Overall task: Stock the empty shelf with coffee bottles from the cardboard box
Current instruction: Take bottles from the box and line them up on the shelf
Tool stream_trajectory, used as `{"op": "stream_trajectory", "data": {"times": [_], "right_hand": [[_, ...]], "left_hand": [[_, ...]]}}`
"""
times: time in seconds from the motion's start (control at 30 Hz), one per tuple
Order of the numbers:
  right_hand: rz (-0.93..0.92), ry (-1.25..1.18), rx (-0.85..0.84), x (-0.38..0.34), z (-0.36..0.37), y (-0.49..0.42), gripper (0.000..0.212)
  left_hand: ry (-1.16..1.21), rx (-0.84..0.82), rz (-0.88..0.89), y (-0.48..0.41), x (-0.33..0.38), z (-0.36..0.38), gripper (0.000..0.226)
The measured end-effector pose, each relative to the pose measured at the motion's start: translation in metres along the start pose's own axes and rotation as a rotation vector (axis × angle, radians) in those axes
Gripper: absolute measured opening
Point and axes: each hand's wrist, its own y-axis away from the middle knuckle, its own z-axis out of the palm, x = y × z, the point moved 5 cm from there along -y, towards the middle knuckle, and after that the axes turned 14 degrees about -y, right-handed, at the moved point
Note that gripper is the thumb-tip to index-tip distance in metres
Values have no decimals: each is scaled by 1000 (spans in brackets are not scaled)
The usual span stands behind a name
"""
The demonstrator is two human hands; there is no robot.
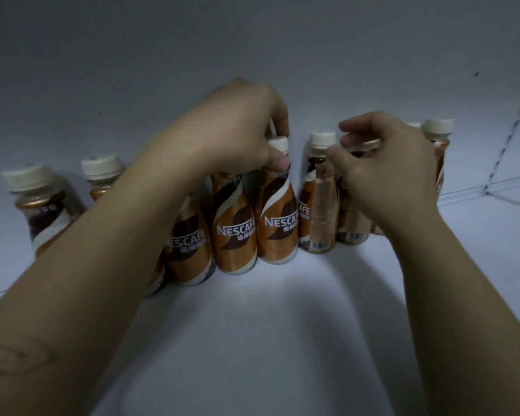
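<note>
On smooth white shelf (282, 325), left fingers (281, 162) pinch glossy bottle (278, 232); right fingers (354, 125) clasp neighbouring bottle (352, 231).

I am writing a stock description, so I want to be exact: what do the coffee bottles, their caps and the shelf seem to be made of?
Coffee bottles: likely plastic under a glossy copper-brown printed sleeve, which catches the light. Caps: cream, matte, probably plastic; stepped rim. Shelf: smooth white surface with a soft sheen, perhaps painted metal; not certain.

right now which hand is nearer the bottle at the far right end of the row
Right. The right hand is just left of the far-right bottle; the left hand pinches a middle bottle several places away.
</note>
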Motion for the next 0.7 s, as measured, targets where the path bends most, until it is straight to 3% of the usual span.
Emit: {"op": "stream_trajectory", "data": {"times": [0.07,0.13,0.4,0.57,0.7], "right_hand": [[39,2,-1,5,-3,0,42],[82,70,-114,9,3,1,48],[160,305,-480,14,11,-10,36],[122,67,-333,27,11,10,49],[34,174,-218,28,23,12,48]], "left_hand": [[12,-6,-11,0,0,0,41],[8,-9,-16,0,0,0,42],[-11,-13,26,-1,0,0,43],[41,54,99,-5,14,1,49],[-8,86,119,-9,21,7,47]]}}
